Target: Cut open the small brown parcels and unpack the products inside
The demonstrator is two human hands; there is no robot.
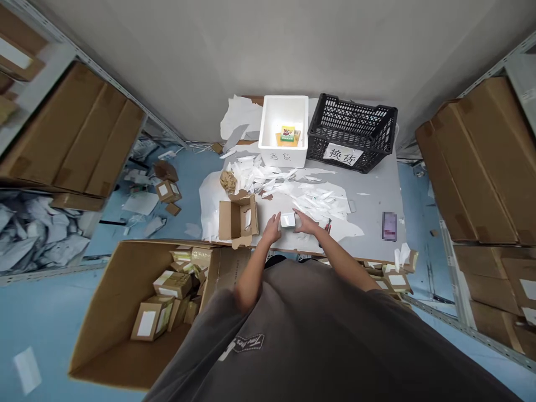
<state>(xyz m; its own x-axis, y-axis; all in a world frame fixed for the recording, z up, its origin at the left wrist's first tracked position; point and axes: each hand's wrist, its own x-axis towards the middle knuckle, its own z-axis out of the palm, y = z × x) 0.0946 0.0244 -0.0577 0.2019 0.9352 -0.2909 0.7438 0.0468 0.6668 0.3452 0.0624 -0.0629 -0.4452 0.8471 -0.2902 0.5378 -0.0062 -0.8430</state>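
Between my two hands is a small white box (288, 220) with a greenish side, near the front edge of the table. My left hand (272, 228) closes on its left side, and my right hand (305, 222) grips its right side with the thumb and fingers. Just left of my left hand stands an open cardboard box (225, 220), its flaps spread and a bit of white paper inside. A red and black tool (328, 225), perhaps a cutter, lies beside my right forearm, partly hidden by it.
Paper scraps (268, 180) litter the table. Behind them stand a white foam box (283, 158) holding small packets and a black crate (352, 125). A phone (389, 226) lies at right. A large carton (104, 312) with parcels is at lower left; loaded shelves flank both sides.
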